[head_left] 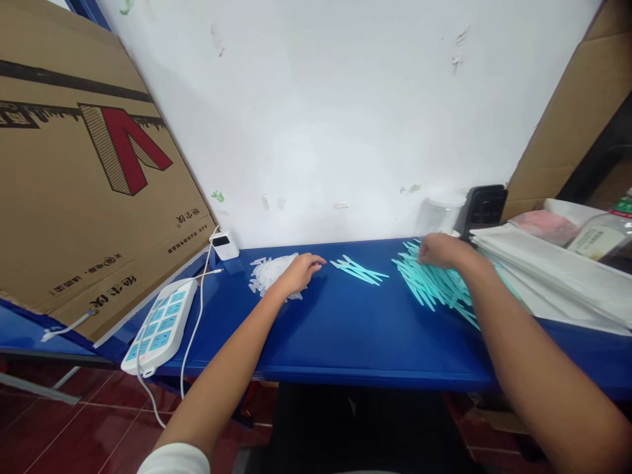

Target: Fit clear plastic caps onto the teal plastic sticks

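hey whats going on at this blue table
A person works with both hands at the blue table. Their left hand is at a pile of whitish pieces, their right hand at a larger heap of turquoise sticks. A small group of similar sticks lies between. Whether either hand grips anything is unclear.

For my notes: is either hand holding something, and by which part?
Too unclear to tell for either: the left hand is by the white pieces, the right hand at the turquoise sticks.
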`<state>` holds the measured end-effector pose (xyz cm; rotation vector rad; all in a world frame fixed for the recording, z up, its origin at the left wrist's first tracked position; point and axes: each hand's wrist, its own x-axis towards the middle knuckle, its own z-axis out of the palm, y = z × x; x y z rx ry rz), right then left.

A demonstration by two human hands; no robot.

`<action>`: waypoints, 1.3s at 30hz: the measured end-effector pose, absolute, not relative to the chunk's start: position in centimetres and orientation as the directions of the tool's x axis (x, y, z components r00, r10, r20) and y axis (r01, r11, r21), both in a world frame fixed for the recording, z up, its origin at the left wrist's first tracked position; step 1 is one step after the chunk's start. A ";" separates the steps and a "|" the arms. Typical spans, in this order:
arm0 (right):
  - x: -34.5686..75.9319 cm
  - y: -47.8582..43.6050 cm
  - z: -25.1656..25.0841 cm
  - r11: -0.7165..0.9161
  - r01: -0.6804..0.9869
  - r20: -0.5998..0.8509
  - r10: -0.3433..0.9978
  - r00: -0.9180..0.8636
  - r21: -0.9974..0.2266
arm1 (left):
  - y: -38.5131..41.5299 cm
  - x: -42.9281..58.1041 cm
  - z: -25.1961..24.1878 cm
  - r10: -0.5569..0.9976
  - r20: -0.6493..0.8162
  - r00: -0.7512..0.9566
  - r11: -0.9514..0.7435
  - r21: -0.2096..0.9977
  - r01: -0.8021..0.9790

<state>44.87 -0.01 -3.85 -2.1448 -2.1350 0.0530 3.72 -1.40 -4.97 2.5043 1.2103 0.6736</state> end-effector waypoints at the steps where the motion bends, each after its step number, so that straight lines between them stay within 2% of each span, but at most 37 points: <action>1: 44.7 0.0 -3.8 0.003 0.996 0.033 0.999 0.000 -0.094 | -1.6 4.0 -4.9 0.785 0.319 0.531 -0.617 0.477 0.626; 3: 44.2 0.0 -3.7 0.027 0.997 -0.024 0.999 -0.028 -0.074 | -1.8 4.7 -4.9 0.783 0.374 0.498 -0.618 0.561 0.551; 5: 43.6 -0.1 -3.5 0.077 0.993 0.011 0.997 -0.076 -0.089 | -1.8 5.2 -4.8 0.794 0.406 0.452 -0.601 0.640 0.479; 9: 41.7 -0.7 -2.9 0.236 0.955 0.287 0.941 -0.178 -0.180 | -1.7 5.7 -4.5 0.843 0.425 0.331 -0.528 0.771 0.357; 12: 39.3 -1.7 -2.4 0.374 0.849 0.449 0.874 -0.187 -0.373 | -1.6 5.6 -4.3 0.885 0.396 0.246 -0.452 0.859 0.241; 15: 36.3 -3.2 -2.0 0.492 0.630 0.442 0.861 -0.251 -0.601 | -1.7 5.6 -4.2 0.912 0.367 0.185 -0.389 0.916 0.101; 19: 33.3 -4.7 -2.0 0.523 0.443 0.389 0.847 -0.361 -0.728 | -2.0 5.8 -4.0 0.928 0.343 0.141 -0.347 0.938 0.004; 22: 32.4 -5.2 -2.2 0.515 0.392 0.376 0.845 -0.380 -0.762 | -2.2 5.9 -4.0 0.931 0.337 0.140 -0.340 0.940 -0.003; 30: 32.2 -5.7 -1.6 0.494 0.388 0.341 0.851 -0.400 -0.778 | -2.5 6.2 -4.1 0.925 0.348 0.155 -0.357 0.933 0.039; 39: 30.2 -6.7 -1.9 0.507 0.365 0.380 0.849 -0.367 -0.781 | -3.1 6.7 -4.0 0.902 0.377 0.213 -0.410 0.901 0.143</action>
